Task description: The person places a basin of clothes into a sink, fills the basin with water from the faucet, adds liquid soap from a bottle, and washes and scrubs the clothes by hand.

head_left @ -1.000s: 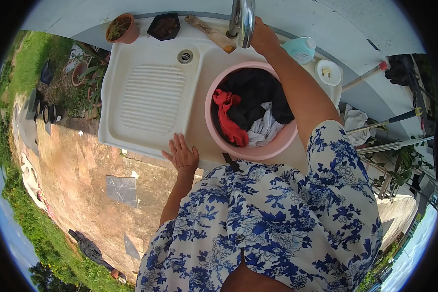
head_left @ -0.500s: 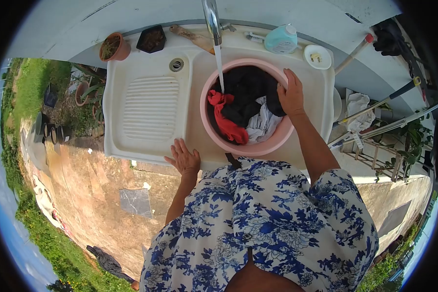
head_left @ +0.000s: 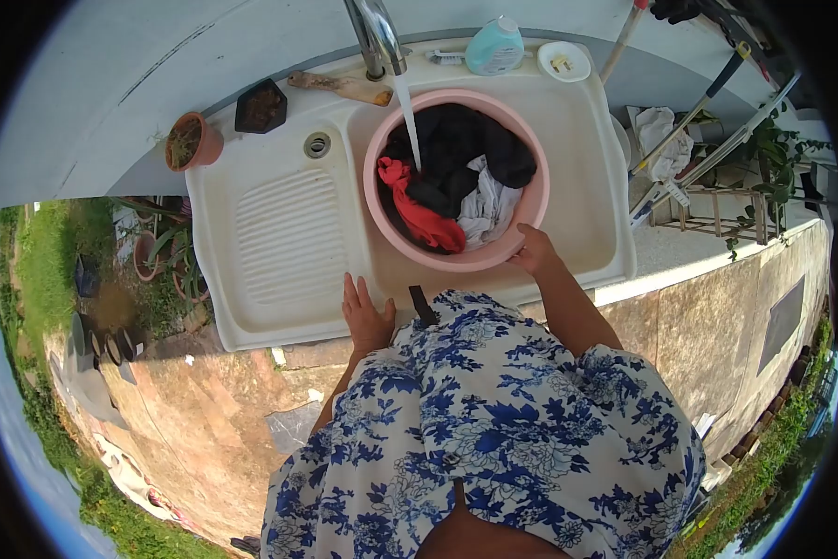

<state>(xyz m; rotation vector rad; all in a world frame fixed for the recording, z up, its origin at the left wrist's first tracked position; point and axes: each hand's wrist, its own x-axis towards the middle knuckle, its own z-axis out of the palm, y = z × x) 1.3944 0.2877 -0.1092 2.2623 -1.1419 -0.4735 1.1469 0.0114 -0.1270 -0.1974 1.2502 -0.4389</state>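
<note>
A pink basin (head_left: 374, 219) stands in the right-hand bowl of a white sink (head_left: 582, 186). In it lie black clothes (head_left: 466, 140), a red cloth (head_left: 421, 219) and a white and grey cloth (head_left: 487, 207). Water runs from the chrome tap (head_left: 382, 37) onto the clothes. My right hand (head_left: 535, 252) grips the basin's rim at its lower right; some fingers are hidden under the rim. My left hand (head_left: 369, 321) rests at the sink's front edge, fingers spread, holding nothing.
A ribbed washboard (head_left: 288, 233) and drain (head_left: 317, 144) fill the sink's left side. Along the back stand a plant pot (head_left: 195, 142), black pot (head_left: 261, 107), wooden paddle (head_left: 340, 88), brush (head_left: 445, 58), detergent bottle (head_left: 495, 47) and soap dish (head_left: 564, 61). Poles (head_left: 708, 98) lean at right.
My right hand has slid from the basin's upper right rim down to its lower right. My left hand stays by the sink's front edge. The camera view has shifted and turned.
</note>
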